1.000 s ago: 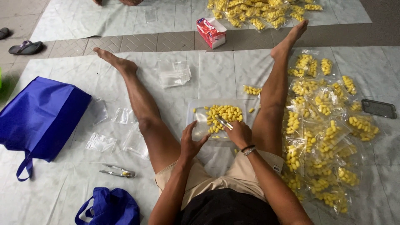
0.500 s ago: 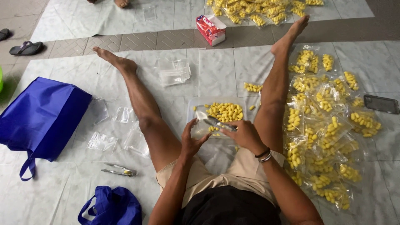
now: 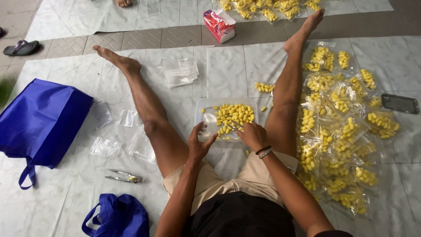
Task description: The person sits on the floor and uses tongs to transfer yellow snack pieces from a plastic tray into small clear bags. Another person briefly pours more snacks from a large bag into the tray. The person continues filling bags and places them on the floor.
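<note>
A clear plastic bag (image 3: 209, 116) lies flat on the floor sheet between my outstretched legs, with a heap of small yellow pieces (image 3: 233, 116) on it. My left hand (image 3: 198, 144) rests at the bag's near left corner, fingers spread and touching the plastic. My right hand (image 3: 252, 134) lies curled over the near right edge of the yellow heap, a bracelet on its wrist. I cannot tell whether its fingers hold any pieces.
Several filled bags of yellow pieces (image 3: 340, 127) cover the floor right of my right leg, beside a phone (image 3: 400, 103). Empty clear bags (image 3: 180, 72) lie left of my left leg. Two blue cloth bags (image 3: 41, 120), metal tongs (image 3: 119, 177) and a red-and-white box (image 3: 219, 25) are around.
The view has tilted down a little. My right hand has slid from the bag's left side toward the near right edge of the yellow heap, and my left hand stays at the near left corner.
</note>
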